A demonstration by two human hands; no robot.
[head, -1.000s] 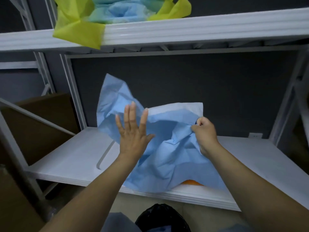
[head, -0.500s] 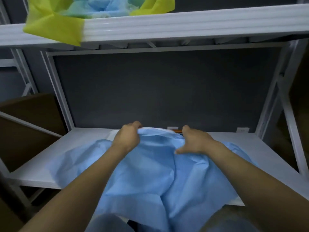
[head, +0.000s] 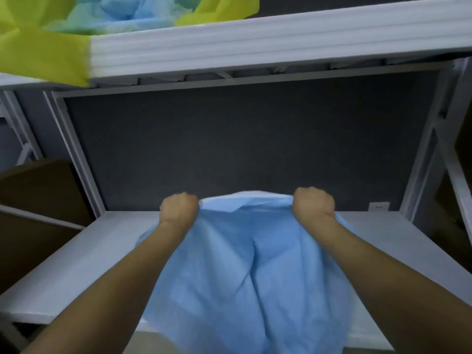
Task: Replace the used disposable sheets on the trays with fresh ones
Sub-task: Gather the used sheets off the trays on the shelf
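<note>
Our left hand (head: 178, 208) and right hand (head: 313, 202) fist the thin, creased blue sheet (head: 245, 277) draped over the white shelf (head: 76, 264).

The sheet (head: 245, 277) lies over the middle of the lower shelf (head: 84, 264), and its near part hangs over the shelf's front edge. The left hand (head: 178, 206) and the right hand (head: 313, 203) grip its far edge, one to each side of centre, near the back of the shelf. Behind them stands the back panel (head: 229, 139), with a wall socket (head: 379, 206) low at its right end. The upper shelf (head: 255, 44) runs overhead; a heap of sheets (head: 51, 47) sits on its left end, one flap hanging over the front edge. A cardboard box (head: 38, 190) stands left of the lower shelf.
</note>
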